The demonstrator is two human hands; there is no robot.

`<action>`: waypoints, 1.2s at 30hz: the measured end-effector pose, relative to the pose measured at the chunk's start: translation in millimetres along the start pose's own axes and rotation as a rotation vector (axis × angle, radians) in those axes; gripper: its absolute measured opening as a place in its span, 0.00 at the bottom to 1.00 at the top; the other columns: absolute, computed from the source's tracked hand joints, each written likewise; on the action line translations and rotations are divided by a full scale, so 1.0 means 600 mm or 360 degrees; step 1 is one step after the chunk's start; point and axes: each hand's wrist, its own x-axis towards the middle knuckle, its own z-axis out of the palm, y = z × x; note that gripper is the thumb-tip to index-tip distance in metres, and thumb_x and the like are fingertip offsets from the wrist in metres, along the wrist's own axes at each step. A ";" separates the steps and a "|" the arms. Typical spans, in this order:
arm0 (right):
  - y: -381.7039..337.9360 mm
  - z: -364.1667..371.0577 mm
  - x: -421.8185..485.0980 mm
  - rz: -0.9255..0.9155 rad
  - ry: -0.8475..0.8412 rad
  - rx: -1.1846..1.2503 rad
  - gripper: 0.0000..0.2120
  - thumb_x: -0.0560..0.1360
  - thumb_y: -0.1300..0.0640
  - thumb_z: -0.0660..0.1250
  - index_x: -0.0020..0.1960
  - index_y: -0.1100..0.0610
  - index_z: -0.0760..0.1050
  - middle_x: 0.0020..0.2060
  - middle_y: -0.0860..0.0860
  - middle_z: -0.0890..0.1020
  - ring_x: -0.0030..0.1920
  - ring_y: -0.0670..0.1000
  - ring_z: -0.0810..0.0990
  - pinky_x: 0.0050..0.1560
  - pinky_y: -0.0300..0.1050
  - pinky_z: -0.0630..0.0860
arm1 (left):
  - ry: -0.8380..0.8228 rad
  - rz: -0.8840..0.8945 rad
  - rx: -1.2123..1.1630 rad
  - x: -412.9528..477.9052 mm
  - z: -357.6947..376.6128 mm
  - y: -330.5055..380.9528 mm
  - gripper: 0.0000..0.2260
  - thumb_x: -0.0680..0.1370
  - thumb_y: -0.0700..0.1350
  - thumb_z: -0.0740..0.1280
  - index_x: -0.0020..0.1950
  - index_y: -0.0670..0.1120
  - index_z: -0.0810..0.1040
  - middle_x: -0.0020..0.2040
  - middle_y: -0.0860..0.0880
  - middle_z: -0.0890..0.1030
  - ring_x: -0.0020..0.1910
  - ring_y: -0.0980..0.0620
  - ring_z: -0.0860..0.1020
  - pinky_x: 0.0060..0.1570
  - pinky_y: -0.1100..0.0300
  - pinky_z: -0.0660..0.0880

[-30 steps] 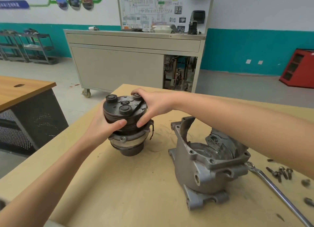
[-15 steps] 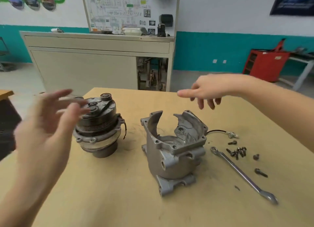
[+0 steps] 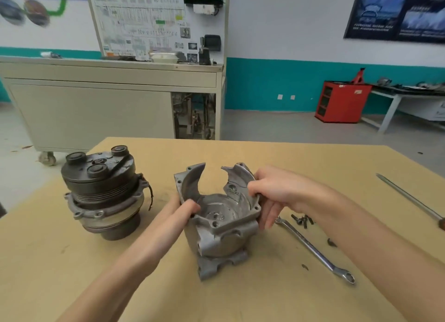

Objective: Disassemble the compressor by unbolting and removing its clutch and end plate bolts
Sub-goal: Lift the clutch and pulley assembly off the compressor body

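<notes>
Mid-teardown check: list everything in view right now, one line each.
black ribbed clutch-and-pulley assembly: one, black, table's left.
grey cast-metal compressor housing: one, grey, table centre.
chrome combination wrench: one, silver, right of housing.
small dark loose bolts: several, dark, beside wrench's far end.
long thin metal rod: one, grey, table's right edge.
tan wooden table: one, tan, under all these.
beige wheeled cabinet: one, beige, behind table.
red metal cabinet: one, red, back right.
left hand: one, grips housing's left wall.
right hand: one, grips housing's right wall.
</notes>
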 end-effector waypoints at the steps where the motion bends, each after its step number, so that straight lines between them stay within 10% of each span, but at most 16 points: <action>1: 0.011 0.010 -0.007 -0.0092 0.0135 -0.0013 0.09 0.74 0.66 0.53 0.43 0.64 0.72 0.29 0.62 0.82 0.27 0.59 0.82 0.22 0.44 0.77 | -0.0079 0.0149 0.0058 -0.009 -0.001 0.005 0.18 0.65 0.58 0.64 0.52 0.55 0.77 0.46 0.64 0.81 0.46 0.68 0.77 0.46 0.67 0.72; 4: 0.058 0.047 -0.029 -0.0401 0.0606 -0.0086 0.10 0.76 0.64 0.56 0.44 0.56 0.74 0.30 0.53 0.81 0.29 0.54 0.79 0.29 0.49 0.73 | -0.0261 0.0555 0.0219 -0.029 -0.006 0.006 0.26 0.66 0.56 0.62 0.64 0.61 0.68 0.57 0.71 0.76 0.56 0.73 0.72 0.47 0.78 0.69; 9: 0.136 0.106 -0.055 -0.0542 0.0778 -0.0142 0.15 0.81 0.58 0.57 0.66 0.49 0.66 0.25 0.41 0.76 0.24 0.42 0.70 0.25 0.32 0.64 | -0.0323 0.1028 0.0647 -0.038 0.000 -0.022 0.40 0.72 0.52 0.65 0.79 0.54 0.47 0.78 0.62 0.53 0.77 0.60 0.52 0.74 0.63 0.53; 12: 0.158 0.118 -0.058 -0.0488 0.0735 -0.0221 0.26 0.78 0.47 0.54 0.75 0.47 0.51 0.47 0.49 0.83 0.46 0.49 0.81 0.48 0.42 0.78 | -0.0286 0.1175 0.0875 -0.040 0.007 -0.055 0.44 0.73 0.47 0.67 0.79 0.55 0.40 0.80 0.55 0.44 0.79 0.54 0.45 0.74 0.63 0.47; 15: 0.170 0.110 -0.064 -0.0479 0.0563 -0.0273 0.32 0.71 0.35 0.46 0.72 0.38 0.40 0.67 0.41 0.71 0.63 0.46 0.73 0.60 0.29 0.68 | -0.0198 0.0854 0.0723 0.006 0.024 -0.049 0.39 0.77 0.37 0.66 0.78 0.44 0.43 0.79 0.46 0.44 0.79 0.50 0.44 0.75 0.61 0.46; 20: 0.186 0.091 -0.092 -0.0721 0.0674 -0.0326 0.41 0.64 0.19 0.38 0.68 0.41 0.56 0.41 0.27 0.76 0.44 0.26 0.73 0.44 0.24 0.68 | -0.0300 0.1203 0.0974 -0.012 0.022 -0.047 0.43 0.69 0.46 0.61 0.79 0.48 0.41 0.80 0.52 0.43 0.78 0.55 0.44 0.73 0.59 0.52; 24: 0.185 0.049 -0.084 -0.0546 0.1005 0.0226 0.39 0.70 0.24 0.44 0.53 0.50 0.80 0.39 0.39 0.84 0.34 0.39 0.79 0.37 0.32 0.73 | -0.0229 0.0873 0.0440 -0.043 0.010 -0.040 0.40 0.74 0.49 0.63 0.77 0.34 0.46 0.77 0.37 0.53 0.78 0.45 0.49 0.75 0.59 0.47; 27: 0.167 0.024 -0.056 0.0052 0.0352 0.0853 0.41 0.62 0.26 0.52 0.63 0.53 0.71 0.44 0.52 0.86 0.42 0.52 0.85 0.45 0.47 0.79 | 0.0083 0.0133 -0.0395 -0.034 -0.040 -0.059 0.27 0.83 0.51 0.56 0.76 0.36 0.54 0.77 0.37 0.57 0.76 0.42 0.59 0.74 0.53 0.57; 32: 0.140 0.045 -0.019 0.0127 -0.0352 0.1315 0.37 0.65 0.26 0.55 0.68 0.45 0.62 0.57 0.54 0.82 0.58 0.55 0.80 0.60 0.55 0.74 | -0.0195 -0.0346 0.0026 -0.008 -0.056 -0.029 0.45 0.59 0.80 0.54 0.67 0.52 0.68 0.51 0.51 0.85 0.47 0.50 0.85 0.46 0.60 0.77; 36: 0.120 0.044 -0.020 0.0127 -0.0503 0.1437 0.37 0.66 0.27 0.56 0.66 0.51 0.68 0.58 0.54 0.81 0.60 0.55 0.79 0.63 0.58 0.72 | -0.0644 -0.0615 0.0004 0.012 -0.026 0.033 0.53 0.53 0.81 0.64 0.70 0.50 0.71 0.58 0.36 0.81 0.57 0.36 0.80 0.58 0.46 0.77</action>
